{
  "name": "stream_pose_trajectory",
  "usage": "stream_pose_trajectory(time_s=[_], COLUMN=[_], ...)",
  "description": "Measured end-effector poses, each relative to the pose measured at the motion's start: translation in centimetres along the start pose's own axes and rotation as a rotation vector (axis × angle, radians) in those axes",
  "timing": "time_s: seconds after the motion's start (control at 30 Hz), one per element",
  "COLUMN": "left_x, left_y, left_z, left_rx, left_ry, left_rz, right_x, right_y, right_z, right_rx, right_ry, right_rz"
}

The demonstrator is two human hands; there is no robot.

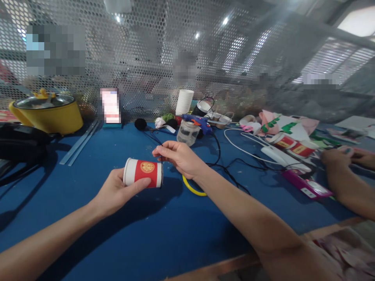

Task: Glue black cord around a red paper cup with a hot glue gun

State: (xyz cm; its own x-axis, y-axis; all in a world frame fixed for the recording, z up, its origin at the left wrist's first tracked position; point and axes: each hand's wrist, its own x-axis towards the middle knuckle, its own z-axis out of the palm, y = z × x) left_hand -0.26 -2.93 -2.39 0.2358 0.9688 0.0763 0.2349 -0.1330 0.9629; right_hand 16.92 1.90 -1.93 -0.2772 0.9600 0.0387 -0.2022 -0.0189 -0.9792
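Observation:
A paper cup (pixel 131 173) with a red band and a gold emblem lies on its side in the air above the blue table. My left hand (pixel 115 191) is wrapped round it, thumb along the band. Close to the cup's right end, my right hand (pixel 181 158) pinches a thin black cord (pixel 162 166). The cord runs along that end of the cup, and a strand appears to lead back to a black ball of yarn (pixel 140 124). A yellow ring (pixel 193 190) lies partly hidden under my right wrist.
Behind my hands, a blue glue gun (pixel 202 125) rests on a clear jar (pixel 187 134) near stacked white cups (pixel 184 102). A yellow pot (pixel 49 117) stands left. Cables and a purple power strip (pixel 307 185) lie right, near another person's hands (pixel 336 160).

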Motion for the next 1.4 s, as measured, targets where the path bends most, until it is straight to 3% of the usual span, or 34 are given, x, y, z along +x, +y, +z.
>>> stream_pose_trajectory(time_s=[1.2, 1.4], left_x=[-0.2, -0.1], left_y=[0.2, 0.3], left_z=[0.0, -0.1], left_rx=[0.019, -0.071], left_ry=[0.061, 0.047], left_rz=[0.073, 0.017], right_x=[-0.1, 0.2], right_y=[0.6, 1.2], right_z=[0.2, 0.2], right_rx=[-0.067, -0.150], right_ry=[-0.008, -0.011], right_rz=[0.030, 0.061])
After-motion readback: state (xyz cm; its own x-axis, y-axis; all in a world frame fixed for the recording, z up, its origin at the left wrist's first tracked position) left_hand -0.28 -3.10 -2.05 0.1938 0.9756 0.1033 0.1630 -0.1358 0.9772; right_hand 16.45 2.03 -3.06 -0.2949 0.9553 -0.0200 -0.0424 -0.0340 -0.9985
